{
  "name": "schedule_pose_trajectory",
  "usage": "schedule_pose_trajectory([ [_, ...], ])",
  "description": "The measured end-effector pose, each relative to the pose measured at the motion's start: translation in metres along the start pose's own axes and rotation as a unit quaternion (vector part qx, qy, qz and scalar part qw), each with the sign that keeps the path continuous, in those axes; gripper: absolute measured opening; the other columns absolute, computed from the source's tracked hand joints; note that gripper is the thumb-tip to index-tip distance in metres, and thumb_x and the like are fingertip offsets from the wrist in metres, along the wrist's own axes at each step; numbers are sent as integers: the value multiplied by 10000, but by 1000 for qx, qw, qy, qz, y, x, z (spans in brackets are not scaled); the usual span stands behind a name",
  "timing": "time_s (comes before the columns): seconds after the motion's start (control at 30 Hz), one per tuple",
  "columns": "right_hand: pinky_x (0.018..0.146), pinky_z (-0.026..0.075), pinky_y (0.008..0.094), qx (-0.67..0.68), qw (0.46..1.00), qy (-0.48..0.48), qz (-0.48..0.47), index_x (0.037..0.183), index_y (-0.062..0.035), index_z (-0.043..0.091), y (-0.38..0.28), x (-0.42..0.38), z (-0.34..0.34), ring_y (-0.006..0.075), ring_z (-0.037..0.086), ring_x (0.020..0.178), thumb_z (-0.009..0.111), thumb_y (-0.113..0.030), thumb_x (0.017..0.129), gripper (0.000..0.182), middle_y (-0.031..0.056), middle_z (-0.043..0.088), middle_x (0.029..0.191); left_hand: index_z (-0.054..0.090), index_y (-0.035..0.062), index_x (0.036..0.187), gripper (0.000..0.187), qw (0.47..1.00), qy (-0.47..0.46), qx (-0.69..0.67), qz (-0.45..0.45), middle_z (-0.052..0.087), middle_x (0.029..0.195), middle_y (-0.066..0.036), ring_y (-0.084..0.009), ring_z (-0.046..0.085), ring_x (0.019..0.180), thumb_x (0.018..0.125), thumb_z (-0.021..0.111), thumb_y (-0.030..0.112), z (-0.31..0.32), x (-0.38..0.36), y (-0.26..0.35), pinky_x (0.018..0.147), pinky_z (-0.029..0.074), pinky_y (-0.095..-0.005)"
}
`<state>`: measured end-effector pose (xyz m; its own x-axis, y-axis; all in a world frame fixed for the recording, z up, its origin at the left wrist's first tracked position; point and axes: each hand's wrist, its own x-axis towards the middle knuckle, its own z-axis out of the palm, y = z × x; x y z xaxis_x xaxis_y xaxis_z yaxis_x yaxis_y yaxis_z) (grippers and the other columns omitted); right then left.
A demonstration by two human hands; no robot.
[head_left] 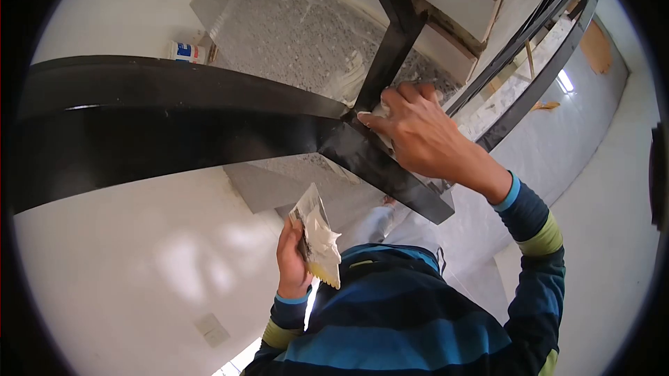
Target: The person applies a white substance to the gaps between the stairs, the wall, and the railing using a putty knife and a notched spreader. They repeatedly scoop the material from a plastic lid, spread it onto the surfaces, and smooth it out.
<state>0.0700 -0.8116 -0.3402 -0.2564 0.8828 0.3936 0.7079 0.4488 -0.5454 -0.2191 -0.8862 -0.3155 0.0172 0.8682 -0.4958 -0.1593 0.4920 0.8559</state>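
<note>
My left hand is closed on a flat putty board that carries a lump of white paste. Above it and to the right, my right hand reaches over the black metal frame, where several bars meet at a joint. Its index fingertip, smeared with white, is beside the joint. The other fingers curl around something pale, mostly hidden by the hand.
Below the bars lies a grey speckled stone surface with white smears. A white and blue tub stands at the upper left. More dark rails run along the upper right, above a grey floor.
</note>
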Motion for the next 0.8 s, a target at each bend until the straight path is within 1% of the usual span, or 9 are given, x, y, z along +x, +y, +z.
schedule_pose_trajectory([
  [0.27, 838, 288, 418, 11, 999, 5, -51, 1012, -37, 668, 5, -17, -2, 258, 427, 862, 537, 24, 575, 460, 139, 456, 818, 425, 30, 1212, 362, 999, 37, 8, -2, 587, 939, -52, -184, 608, 744, 930, 344, 242, -9, -1, -5, 632, 524, -354],
  [0.37, 837, 286, 435, 46, 997, -43, -34, 997, -37, 675, 0, -25, -15, 251, 411, 841, 538, 48, 572, 455, 128, 452, 809, 424, 31, 1212, 357, 1000, 29, 4, -7, 590, 924, -54, -189, 613, 735, 932, 331, 231, -2, -2, 0, 641, 525, -353],
  [0.43, 867, 280, 437, 38, 995, -89, -24, 958, -34, 681, -2, -31, -20, 264, 420, 877, 562, -45, 604, 374, 131, 479, 857, 418, 26, 1217, 363, 1000, 8, 16, -14, 591, 922, -60, -187, 613, 736, 929, 323, 224, 2, -1, 2, 640, 525, -348],
  [0.57, 825, 284, 419, 55, 994, -94, -26, 951, -31, 676, -8, -42, -33, 259, 411, 847, 572, -53, 577, 388, 109, 455, 820, 394, 14, 1245, 392, 999, -35, 25, -28, 584, 978, -76, -192, 614, 771, 924, 334, 230, 6, -3, 4, 668, 522, -362],
  [0.63, 773, 277, 391, 87, 995, -56, -17, 1034, -46, 646, -19, -48, -44, 246, 396, 804, 578, -66, 561, 479, 90, 414, 787, 370, 3, 1269, 425, 998, -32, 31, -49, 569, 1039, -96, -198, 614, 795, 918, 369, 243, 22, -12, 9, 697, 516, -375],
  [0.67, 773, 277, 391, 87, 994, -57, -17, 1034, -46, 646, -25, -51, -44, 246, 396, 804, 578, -66, 561, 479, 90, 414, 787, 370, 3, 1269, 425, 998, -31, 30, -50, 569, 1039, -96, -198, 614, 795, 918, 369, 243, 28, -14, 11, 697, 516, -375],
  [0.73, 742, 264, 373, 215, 973, -72, -31, 1163, -82, 577, -42, -57, -44, 236, 381, 774, 577, -58, 562, 602, 77, 375, 770, 386, -21, 1247, 384, 989, -122, 24, -79, 528, 1129, -93, -133, 528, 1003, 935, 379, 204, 42, -14, 16, 876, 411, -259],
  [0.77, 746, 267, 381, 246, 965, -78, -38, 1249, -120, 515, -49, -61, -42, 233, 378, 768, 574, -43, 577, 679, 73, 369, 775, 388, -16, 1243, 385, 985, -134, 10, -105, 528, 1128, -95, -134, 531, 999, 935, 393, 216, 50, -15, 19, 871, 415, -262],
  [0.8, 746, 267, 381, 250, 964, -80, -41, 1249, -120, 515, -52, -62, -38, 233, 378, 768, 574, -43, 577, 679, 73, 369, 775, 388, -16, 1243, 385, 986, -128, 9, -105, 528, 1128, -95, -134, 531, 999, 935, 393, 216, 53, -13, 18, 871, 415, -262],
])
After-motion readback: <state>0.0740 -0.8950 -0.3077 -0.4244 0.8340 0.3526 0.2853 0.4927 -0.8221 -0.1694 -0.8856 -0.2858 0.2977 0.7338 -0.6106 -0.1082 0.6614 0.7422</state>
